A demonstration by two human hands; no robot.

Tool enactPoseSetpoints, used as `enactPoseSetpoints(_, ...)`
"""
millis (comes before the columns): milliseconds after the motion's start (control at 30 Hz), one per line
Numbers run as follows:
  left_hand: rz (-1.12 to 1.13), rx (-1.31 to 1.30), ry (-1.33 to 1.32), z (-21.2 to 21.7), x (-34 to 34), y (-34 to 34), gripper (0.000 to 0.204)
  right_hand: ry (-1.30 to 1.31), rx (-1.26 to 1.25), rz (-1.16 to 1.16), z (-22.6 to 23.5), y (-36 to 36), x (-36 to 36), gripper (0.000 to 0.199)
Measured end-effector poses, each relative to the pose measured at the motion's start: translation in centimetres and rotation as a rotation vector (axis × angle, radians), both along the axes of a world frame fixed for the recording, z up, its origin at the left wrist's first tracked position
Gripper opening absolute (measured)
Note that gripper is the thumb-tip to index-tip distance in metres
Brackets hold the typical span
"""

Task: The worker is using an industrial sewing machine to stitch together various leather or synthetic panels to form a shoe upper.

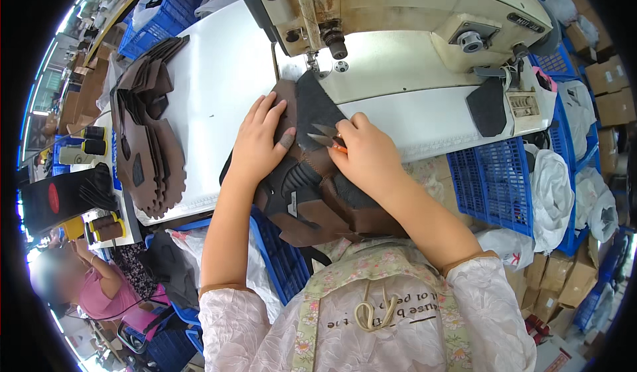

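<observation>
A brown and black stitched leather piece (312,218) lies across the table's front edge and hangs toward my lap. Its far end, with a black panel (317,108), reaches close to the needle of the sewing machine (398,10). My left hand (260,140) rests on the piece's left side, fingers stretched out and the thumb apart, with a dark wrap around the thumb tip. In my right hand (365,149) is a pair of thread snips (323,134) with an orange handle. Their parted blades point left, just above the black panel.
A stack of brown leather pieces (156,153) lies on the table's left. At the right end sits a loose black piece (486,110). Blue crates (492,183) with white bags stand right of the table. Thread spools (93,140) and a seated person (99,292) are at left.
</observation>
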State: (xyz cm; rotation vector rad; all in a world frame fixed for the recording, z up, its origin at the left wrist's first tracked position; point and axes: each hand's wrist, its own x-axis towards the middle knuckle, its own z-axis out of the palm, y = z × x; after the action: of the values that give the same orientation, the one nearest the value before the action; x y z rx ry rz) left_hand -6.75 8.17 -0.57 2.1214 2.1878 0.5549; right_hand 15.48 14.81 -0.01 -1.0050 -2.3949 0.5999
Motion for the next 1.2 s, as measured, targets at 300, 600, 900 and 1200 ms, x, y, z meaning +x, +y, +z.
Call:
enactPoseSetpoints(300, 0.033, -0.014, 0.024, 0.0, 0.9, -2.4, 0.052, -0.152, -0.057, 0.257, 2.2, 0.1, 2.0, 0.035)
enactPoseSetpoints(600, 0.045, -0.008, 0.043, 0.0, 1.2, -2.8, 0.053, -0.02, -0.276, 0.128, 3.4, 5.9, -2.2, 0.041)
enactPoseSetpoints(900, 0.061, -0.009, 0.055, -0.1, 1.3, -3.0, 0.055, -0.011, -0.183, 0.081, 0.3, 5.3, -3.7, 0.026)
enactPoseSetpoints(1200, 0.066, -0.002, 0.055, -0.2, 1.5, -2.8, 0.055, 0.145, -0.303, 0.099, -1.6, 6.6, -4.0, 0.028)
